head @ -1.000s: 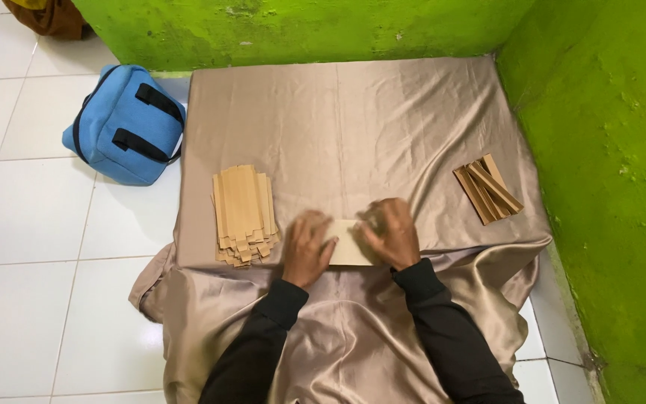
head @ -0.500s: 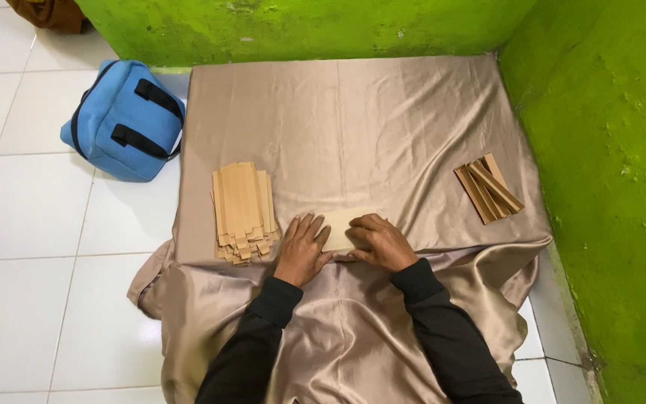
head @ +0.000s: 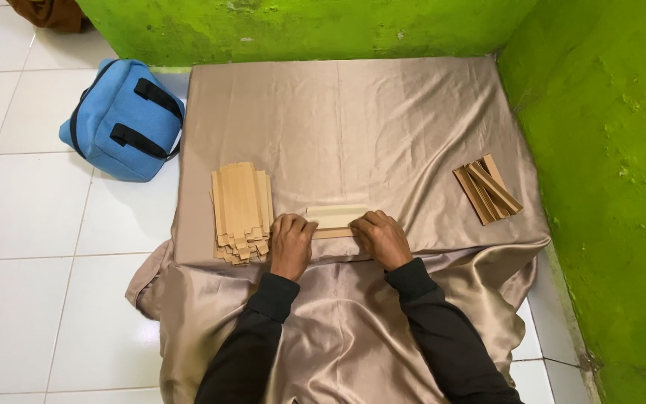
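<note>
Here, both hands, left (head: pixel 291 241) and right (head: pixel 380 238), press fingers flat on one pale paper piece (head: pixel 336 218); a flat stack (head: pixel 241 209) lies left, folded ones (head: pixel 488 190) right.

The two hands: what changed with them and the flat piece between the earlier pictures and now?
Both hands, left hand and right hand, moved apart to the ends of the pale folded piece, uncovering its middle; they press it on the cloth. The flat stack, folded pile and blue bag stayed put.
</note>
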